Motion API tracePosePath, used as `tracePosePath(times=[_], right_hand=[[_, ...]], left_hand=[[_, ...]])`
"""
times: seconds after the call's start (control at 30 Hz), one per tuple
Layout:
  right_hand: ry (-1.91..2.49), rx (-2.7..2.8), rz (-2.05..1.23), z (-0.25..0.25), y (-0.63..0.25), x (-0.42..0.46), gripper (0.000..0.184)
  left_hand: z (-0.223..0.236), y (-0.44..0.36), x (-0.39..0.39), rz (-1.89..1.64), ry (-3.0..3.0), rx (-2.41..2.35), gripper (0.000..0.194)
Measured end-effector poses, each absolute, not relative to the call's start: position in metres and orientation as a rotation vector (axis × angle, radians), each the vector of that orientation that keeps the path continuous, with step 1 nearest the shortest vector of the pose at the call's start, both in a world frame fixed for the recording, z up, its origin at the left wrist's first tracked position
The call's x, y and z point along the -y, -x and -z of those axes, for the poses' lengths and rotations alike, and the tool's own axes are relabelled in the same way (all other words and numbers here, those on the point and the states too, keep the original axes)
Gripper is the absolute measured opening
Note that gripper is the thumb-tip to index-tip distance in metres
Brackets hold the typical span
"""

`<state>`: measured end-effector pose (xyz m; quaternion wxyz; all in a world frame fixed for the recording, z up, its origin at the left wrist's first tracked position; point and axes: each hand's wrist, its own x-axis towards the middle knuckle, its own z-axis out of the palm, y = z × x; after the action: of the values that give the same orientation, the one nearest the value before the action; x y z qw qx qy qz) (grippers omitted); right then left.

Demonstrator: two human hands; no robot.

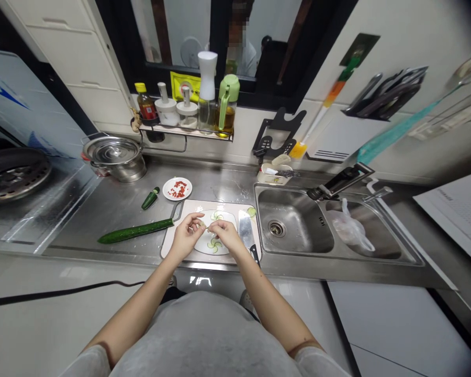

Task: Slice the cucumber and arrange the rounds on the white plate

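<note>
My left hand (188, 234) is closed in a pinch over a white plate (198, 247), with a small pale-green piece, apparently a cucumber slice, at its fingertips. Close beside it, my right hand (225, 235) has its fingers pressed together; what they hold is too small to make out. Thin cucumber slices (214, 245) lie in a curved pattern on the plate, with more at its far side. Under the plate is a light cutting board (168, 245). A kitchen knife (245, 229) rests on the board right of the plate, near a single cucumber slice (251, 211).
Left of the board lie a long cucumber (135, 232) and a short cucumber piece (149, 199). A small plate (177, 189) holds chopped red bits. A steel pot (127, 167) stands behind. The sink (298, 214) is at right, with a plastic bag (349, 228) in its second basin.
</note>
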<state>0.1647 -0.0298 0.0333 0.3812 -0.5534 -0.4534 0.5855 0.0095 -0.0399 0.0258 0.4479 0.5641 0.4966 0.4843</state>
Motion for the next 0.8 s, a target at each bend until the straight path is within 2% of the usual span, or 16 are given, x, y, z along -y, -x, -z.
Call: tracePosePath(times=[0.53, 0.8], right_hand=[[1.454, 1.149, -1.575, -0.026, -0.166, 0.024, 0.012], [1.465, 1.175, -1.632, -0.013, -0.166, 0.022, 0.01]], left_hand=[[-0.023, -0.008, 0.044, -1.117, -1.661, -1.391, 0.031], [-0.001, -0.005, 0.045, -1.062, -1.639, -1.531, 0.019]])
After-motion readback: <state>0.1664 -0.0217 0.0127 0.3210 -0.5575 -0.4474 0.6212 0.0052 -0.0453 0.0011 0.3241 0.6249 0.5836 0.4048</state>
